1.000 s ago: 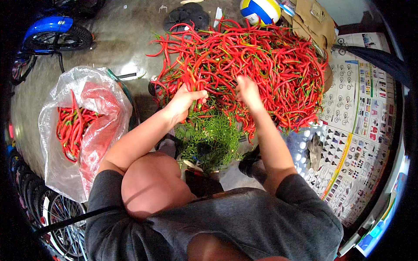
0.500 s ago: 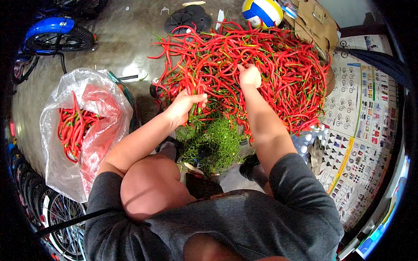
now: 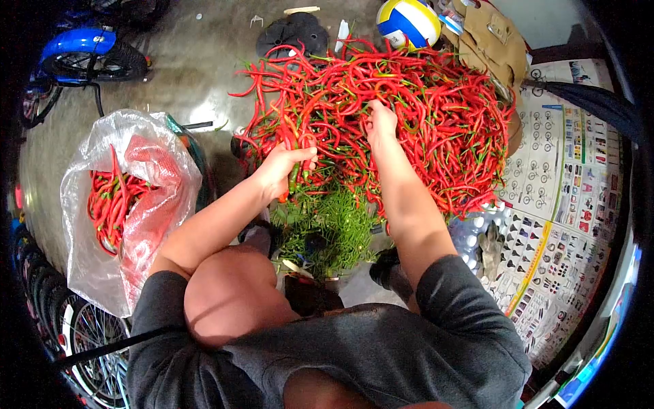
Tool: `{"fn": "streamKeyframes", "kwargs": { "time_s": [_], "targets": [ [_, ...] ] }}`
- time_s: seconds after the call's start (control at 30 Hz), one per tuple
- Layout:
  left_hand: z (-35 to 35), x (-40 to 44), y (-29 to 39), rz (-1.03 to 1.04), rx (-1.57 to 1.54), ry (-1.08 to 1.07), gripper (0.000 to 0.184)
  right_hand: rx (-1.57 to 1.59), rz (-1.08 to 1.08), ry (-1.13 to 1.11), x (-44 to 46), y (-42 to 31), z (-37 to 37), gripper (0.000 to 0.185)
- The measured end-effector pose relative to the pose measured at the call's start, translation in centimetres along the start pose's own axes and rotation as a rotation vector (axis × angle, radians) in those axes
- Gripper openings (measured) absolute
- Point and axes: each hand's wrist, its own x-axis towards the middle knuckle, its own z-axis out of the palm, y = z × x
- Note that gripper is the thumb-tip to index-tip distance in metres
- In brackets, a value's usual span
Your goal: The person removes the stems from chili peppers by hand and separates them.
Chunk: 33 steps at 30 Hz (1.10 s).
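A large heap of red chili peppers (image 3: pixel 449 123) with green stems spreads in front of me. My left hand (image 3: pixel 285 167) is closed around several red chilies at the heap's near left edge, their ends showing above and below the fist. At the middle of the heap, my right hand (image 3: pixel 381 123) has its fingers bent together over the chilies; whatever is between its fingertips is too small to name. Below both hands lies a pile of green stems (image 3: pixel 330 228). To the left, a clear plastic bag (image 3: pixel 88 266) with red woven lining holds more red chilies (image 3: pixel 116 208).
A volleyball (image 3: pixel 409 24) and brown cardboard (image 3: pixel 490 41) lie beyond the heap, near a dark round base (image 3: pixel 293 34). A blue-fendered bicycle wheel (image 3: pixel 95 61) stands at upper left, more wheels (image 3: pixel 95 341) at lower left. A printed poster sheet (image 3: pixel 545 252) covers the right side.
My right hand rose over the heap, then shifted slightly left, its fingers now pointing up-left. My left hand has stayed closed on its chilies at nearly the same place.
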Motion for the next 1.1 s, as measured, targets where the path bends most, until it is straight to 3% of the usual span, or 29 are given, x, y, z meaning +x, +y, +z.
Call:
{"fn": "streamKeyframes", "kwargs": {
  "time_s": [0.07,0.13,0.17,0.23,0.3,0.33,0.4,0.47,0.53,0.6,0.67,0.7,0.77,0.8,0.87,1.1],
  "targets": [
    [-0.2,0.2,0.1,-0.021,-0.043,0.013,0.01,0.08,-0.052,-0.201,-3.3,-0.8,-1.4,0.013],
    [-0.3,0.4,0.3,-0.016,-0.021,-0.012,0.01,0.068,-0.144,-0.267,-8.2,-1.0,-1.9,0.009],
    [0.1,0.2,0.7,-0.03,-0.024,-0.025,0.011,-0.142,-0.228,-0.39,-9.2,-0.5,-3.1,0.009],
    [0.7,-0.1,1.2,-0.052,-0.03,-0.076,0.022,-0.286,-0.46,-0.337,-13.9,1.1,-3.3,0.013],
    [1.8,-0.5,1.3,-0.032,-0.033,-0.117,0.021,-0.624,-0.723,-0.317,-16.9,2.8,-4.0,0.015],
    [2.3,-0.7,1.3,-0.011,-0.042,-0.154,0.021,-0.722,-0.638,-0.386,-18.1,3.0,-4.0,0.017],
    [2.6,-0.7,1.1,0.009,-0.01,-0.144,0.019,-0.799,-0.732,-0.4,-19.7,3.0,-4.1,0.02],
    [2.2,-0.4,0.5,0.021,-0.001,-0.141,0.017,-0.76,-0.665,-0.373,-19.8,2.6,-4.2,0.019],
    [2.8,-0.8,1.0,0.026,-0.025,-0.118,0.015,-0.92,-0.88,-0.412,-18.9,2.4,-4.7,0.018],
    [3.1,-0.9,1.1,0.025,-0.122,-0.086,0.013,-0.926,-0.834,-0.461,-18.7,1.9,-4.9,0.015],
    [3.1,-0.9,1.3,-0.037,-0.152,-0.048,0.009,-0.861,-1.076,-0.569,-18.6,1.4,-4.9,0.013],
    [2.2,-0.3,1.1,-0.165,-0.182,-0.123,0.008,-0.861,-1.076,-0.569,-18.8,0.9,-4.7,0.013],
    [1.1,0.6,0.1,-0.362,-0.249,-0.226,0.008,-0.903,-1.255,-0.75,-19.3,-0.2,-4.1,0.01],
    [0.9,0.4,0.2,-0.363,-0.249,-0.221,0.008,-0.899,-1.252,-0.753,-19.2,-0.5,-3.9,0.01],
    [0.8,-0.1,0.6,-0.46,-0.213,-0.289,0.008,-0.947,-1.415,-0.963,-18.6,-1.1,-3.7,0.013],
    [1.0,-0.6,0.5,-0.438,-0.1,-0.166,0.008,-1.055,-1.576,-1.401,-20.1,-3.3,-1.8,0.015]
  ]
}}
